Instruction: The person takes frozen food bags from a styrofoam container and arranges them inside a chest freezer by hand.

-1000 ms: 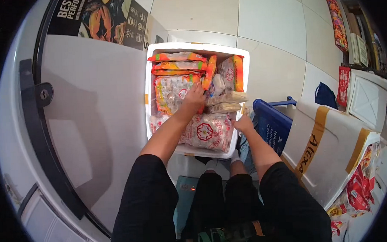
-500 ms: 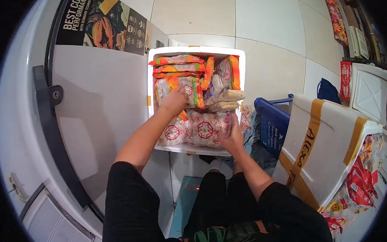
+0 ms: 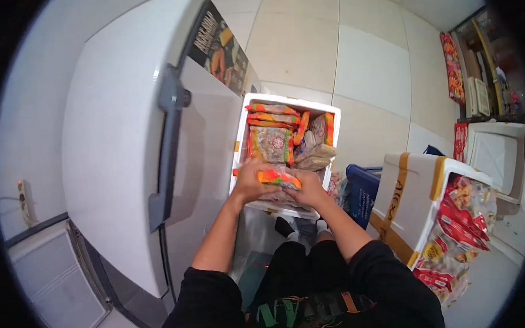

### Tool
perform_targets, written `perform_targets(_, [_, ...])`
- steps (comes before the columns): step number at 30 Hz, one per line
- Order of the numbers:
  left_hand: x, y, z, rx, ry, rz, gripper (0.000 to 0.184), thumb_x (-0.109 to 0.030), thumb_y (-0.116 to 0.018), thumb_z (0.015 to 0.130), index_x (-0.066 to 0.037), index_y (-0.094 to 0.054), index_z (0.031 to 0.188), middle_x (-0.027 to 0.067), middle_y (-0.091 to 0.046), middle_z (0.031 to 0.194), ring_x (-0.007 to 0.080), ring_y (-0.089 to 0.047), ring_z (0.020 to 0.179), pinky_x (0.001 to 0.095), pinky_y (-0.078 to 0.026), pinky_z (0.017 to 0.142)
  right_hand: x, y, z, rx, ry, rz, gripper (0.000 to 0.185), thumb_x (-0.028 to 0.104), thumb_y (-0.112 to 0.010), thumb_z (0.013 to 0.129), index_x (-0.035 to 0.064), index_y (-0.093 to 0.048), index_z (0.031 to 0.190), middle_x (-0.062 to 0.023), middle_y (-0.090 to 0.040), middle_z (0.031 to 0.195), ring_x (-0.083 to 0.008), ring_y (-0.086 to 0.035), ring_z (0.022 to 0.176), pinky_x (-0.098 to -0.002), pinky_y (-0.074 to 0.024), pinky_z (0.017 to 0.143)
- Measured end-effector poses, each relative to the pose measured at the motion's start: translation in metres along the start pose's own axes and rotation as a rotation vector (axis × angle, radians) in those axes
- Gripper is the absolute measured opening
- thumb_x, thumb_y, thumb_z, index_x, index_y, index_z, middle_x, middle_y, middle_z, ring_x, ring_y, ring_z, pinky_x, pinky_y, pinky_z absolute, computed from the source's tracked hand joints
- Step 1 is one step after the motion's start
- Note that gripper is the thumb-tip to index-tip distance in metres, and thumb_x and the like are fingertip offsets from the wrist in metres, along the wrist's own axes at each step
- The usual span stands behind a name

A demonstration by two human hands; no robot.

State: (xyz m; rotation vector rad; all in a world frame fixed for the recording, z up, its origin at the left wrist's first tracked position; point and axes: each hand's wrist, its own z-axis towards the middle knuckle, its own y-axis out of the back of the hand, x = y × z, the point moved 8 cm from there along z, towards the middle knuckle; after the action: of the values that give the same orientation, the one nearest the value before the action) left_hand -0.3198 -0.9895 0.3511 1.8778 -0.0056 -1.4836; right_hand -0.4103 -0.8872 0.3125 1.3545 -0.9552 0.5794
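Note:
A white foam box stands on the floor in front of me, holding several plastic food packs with orange edges. Near the box's front side, my left hand grips the left end of an orange-and-clear food pack. My right hand is closed on its right end. Behind it lies another orange-edged pack with a red emblem. Pale packs rest along the right side of the box. Packs beneath my hands are mostly hidden.
A white freezer with a dark handle stands close on the left. To the right are a blue container and a second foam box, with red bags spilling at its open side.
My left hand has moved from the packs at the back to the front, and both hands now hold one orange-edged pack. The view has shifted, showing more of the freezer.

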Motion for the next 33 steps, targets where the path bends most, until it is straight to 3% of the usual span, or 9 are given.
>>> perform_targets(4, [-0.073, 0.028, -0.023, -0.204, 0.032, -0.133, 0.062, -0.031, -0.08, 0.043, -0.006, -0.056, 0.095, 0.0084, -0.055, 0.079, 0.0255, -0.052, 0.083, 0.0374, -0.039, 0.076, 0.02, 0.02, -0.029, -0.087, -0.053, 0.156, 0.037, 0.018, -0.072, 0.06, 0.001, -0.059, 0.09, -0.0104, -0.062, 0.075, -0.0155, -0.059, 0.071, -0.0284, -0.046, 0.067])
perform_targets(5, [-0.086, 0.041, -0.033, -0.219, 0.098, 0.182, 0.083, -0.039, -0.079, 0.044, -0.005, -0.044, 0.112, 0.0135, -0.05, 0.099, 0.0296, -0.045, 0.099, 0.041, -0.033, 0.087, 0.034, 0.028, -0.036, -0.174, -0.034, 0.272, 0.032, 0.012, -0.069, 0.063, -0.0001, -0.058, 0.091, -0.0051, -0.061, 0.073, -0.0095, -0.056, 0.069, -0.0254, -0.0451, 0.064])
perform_targets(8, [-0.147, 0.084, -0.076, -0.662, 0.0, 0.233, 0.102, -0.044, -0.077, 0.045, -0.002, -0.027, 0.123, 0.021, -0.034, 0.118, 0.0357, -0.031, 0.113, 0.0447, -0.025, 0.094, 0.058, 0.033, -0.05, -0.129, -0.277, 0.566, 0.031, 0.018, -0.072, 0.061, 0.0017, -0.062, 0.085, -0.0078, -0.063, 0.076, -0.0127, -0.059, 0.068, -0.0261, -0.0453, 0.063])
perform_targets(9, [-0.155, 0.087, -0.087, -0.665, 0.041, 0.282, 0.113, -0.046, -0.077, 0.046, 0.0, -0.014, 0.127, 0.0251, -0.018, 0.126, 0.039, -0.021, 0.118, 0.046, -0.022, 0.095, 0.081, 0.044, -0.051, -0.151, -0.16, 0.503, 0.028, 0.014, -0.071, 0.063, 0.001, -0.061, 0.086, -0.0051, -0.062, 0.077, -0.0094, -0.057, 0.068, -0.0248, -0.045, 0.062])
perform_targets(12, [-0.184, 0.107, -0.133, -0.894, 0.079, 0.291, 0.115, -0.044, -0.078, 0.045, -0.001, -0.012, 0.128, 0.0252, -0.017, 0.127, 0.0394, -0.019, 0.118, 0.0456, -0.02, 0.096, 0.125, 0.056, -0.063, -0.158, -0.11, 0.609, 0.029, 0.013, -0.07, 0.064, 0.0009, -0.061, 0.088, -0.0046, -0.062, 0.078, -0.0097, -0.057, 0.069, -0.0249, -0.0452, 0.064])
perform_targets(14, [-0.183, 0.115, -0.154, -0.958, 0.112, 0.225, 0.107, -0.042, -0.078, 0.048, -0.001, -0.017, 0.127, 0.0226, -0.03, 0.123, 0.0336, -0.032, 0.114, 0.041, -0.027, 0.093, 0.149, 0.069, -0.077, -0.15, -0.169, 0.615, 0.028, 0.011, -0.069, 0.066, 0.0014, -0.06, 0.09, -0.0037, -0.061, 0.083, -0.0108, -0.057, 0.073, -0.0254, -0.0461, 0.067])
perform_targets(19, [-0.142, 0.076, -0.171, -0.515, 0.224, -0.658, 0.052, -0.038, -0.062, 0.074, 0.001, -0.047, 0.106, 0.0103, -0.058, 0.09, 0.019, -0.055, 0.086, 0.0302, -0.04, 0.079, 0.179, 0.069, -0.109, -0.108, -0.297, 0.933, 0.028, 0.005, -0.064, 0.07, 0.0008, -0.056, 0.097, -0.004, -0.06, 0.085, -0.0105, -0.056, 0.074, -0.0236, -0.0448, 0.068])
perform_targets(27, [-0.162, 0.089, -0.204, -0.51, 0.24, -0.509, 0.049, -0.042, -0.054, 0.078, 0.002, -0.052, 0.098, 0.0098, -0.058, 0.089, 0.018, -0.054, 0.085, 0.0295, -0.039, 0.077, 0.203, 0.061, -0.135, -0.034, -0.262, 1.07, 0.034, 0.003, -0.062, 0.069, 0.0005, -0.052, 0.101, -0.0046, -0.057, 0.092, -0.0135, -0.055, 0.082, -0.0262, -0.0426, 0.075])
perform_targets(33, [-0.161, 0.08, -0.22, -0.361, 0.365, -0.916, 0.045, -0.041, -0.057, 0.077, -0.001, -0.052, 0.096, 0.0066, -0.058, 0.084, 0.0142, -0.058, 0.077, 0.0297, -0.05, 0.063, 0.215, 0.045, -0.137, 0.042, -0.256, 1.082, 0.044, 0.007, -0.062, 0.068, 0.0021, -0.045, 0.108, -0.0059, -0.056, 0.095, -0.0162, -0.054, 0.085, -0.03, -0.0431, 0.077])
